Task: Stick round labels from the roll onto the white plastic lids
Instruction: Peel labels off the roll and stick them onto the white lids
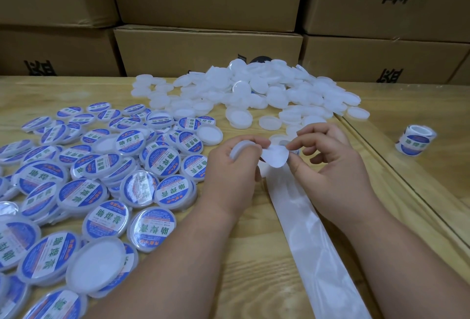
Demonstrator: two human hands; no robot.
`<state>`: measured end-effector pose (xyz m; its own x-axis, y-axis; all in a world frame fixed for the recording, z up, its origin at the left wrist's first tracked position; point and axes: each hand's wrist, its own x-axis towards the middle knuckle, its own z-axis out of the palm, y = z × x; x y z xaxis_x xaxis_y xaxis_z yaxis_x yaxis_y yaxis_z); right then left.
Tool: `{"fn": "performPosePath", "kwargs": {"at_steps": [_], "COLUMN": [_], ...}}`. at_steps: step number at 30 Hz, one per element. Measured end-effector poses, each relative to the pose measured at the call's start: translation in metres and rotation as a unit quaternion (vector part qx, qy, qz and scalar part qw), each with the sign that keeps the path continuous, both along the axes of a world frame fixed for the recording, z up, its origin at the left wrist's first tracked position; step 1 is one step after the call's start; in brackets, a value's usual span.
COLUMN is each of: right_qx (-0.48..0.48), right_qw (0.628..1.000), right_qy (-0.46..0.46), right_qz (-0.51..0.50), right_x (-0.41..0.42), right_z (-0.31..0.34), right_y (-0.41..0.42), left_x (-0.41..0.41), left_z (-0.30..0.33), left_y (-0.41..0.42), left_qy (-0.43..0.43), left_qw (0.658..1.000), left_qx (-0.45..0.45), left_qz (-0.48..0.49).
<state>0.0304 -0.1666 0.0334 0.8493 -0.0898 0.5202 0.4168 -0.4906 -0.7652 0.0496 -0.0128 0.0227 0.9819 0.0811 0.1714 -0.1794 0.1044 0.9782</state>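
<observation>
My left hand [235,166] grips a white plastic lid [243,146] above the wooden table [229,255]. My right hand [328,161] pinches a round label [276,157], its white back facing me, right beside that lid. A glossy strip of empty backing paper [310,237] runs from under my hands toward the near edge. A heap of blank white lids [254,89] lies at the back. Labelled lids [101,178] with blue and white stickers cover the left side. A roll of labels [415,142] stands at the far right.
Brown cardboard boxes [208,49] are stacked behind the table. A seam [396,176] runs diagonally between this table and the surface holding the roll. Bare wood shows between my forearms.
</observation>
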Motion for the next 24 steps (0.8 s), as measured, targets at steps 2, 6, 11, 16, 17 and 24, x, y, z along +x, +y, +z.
{"fn": "performPosePath", "kwargs": {"at_steps": [2, 6, 11, 16, 17, 24], "right_qx": [0.003, 0.014, 0.056, 0.105, 0.114, 0.179], "right_qw": [1.000, 1.000, 0.998, 0.994, 0.993, 0.978], "right_qy": [0.000, -0.001, 0.014, -0.001, -0.005, 0.046], "right_qz": [0.000, 0.005, 0.016, 0.018, 0.015, 0.095], "right_x": [-0.0006, -0.0016, -0.0016, -0.0016, -0.0017, -0.0031], "right_z": [0.0002, 0.0015, 0.0013, 0.0031, 0.0036, 0.0076], "right_y": [0.0001, 0.0019, 0.0027, 0.0024, 0.0017, -0.0026], "left_x": [0.0001, -0.0015, -0.0024, -0.0011, -0.0005, 0.0013], "left_z": [-0.0006, 0.0019, 0.0026, 0.0014, 0.0015, 0.0005], "left_y": [0.0002, 0.0014, 0.0031, 0.0025, 0.0023, -0.0020], "left_qy": [-0.002, -0.022, 0.025, 0.032, 0.032, 0.040], "left_qw": [1.000, 0.998, 0.968, 0.960, 0.961, 0.967], "left_qx": [-0.003, -0.051, -0.199, -0.200, -0.199, -0.167], "left_qz": [-0.002, -0.030, -0.151, -0.191, -0.189, -0.187]}}
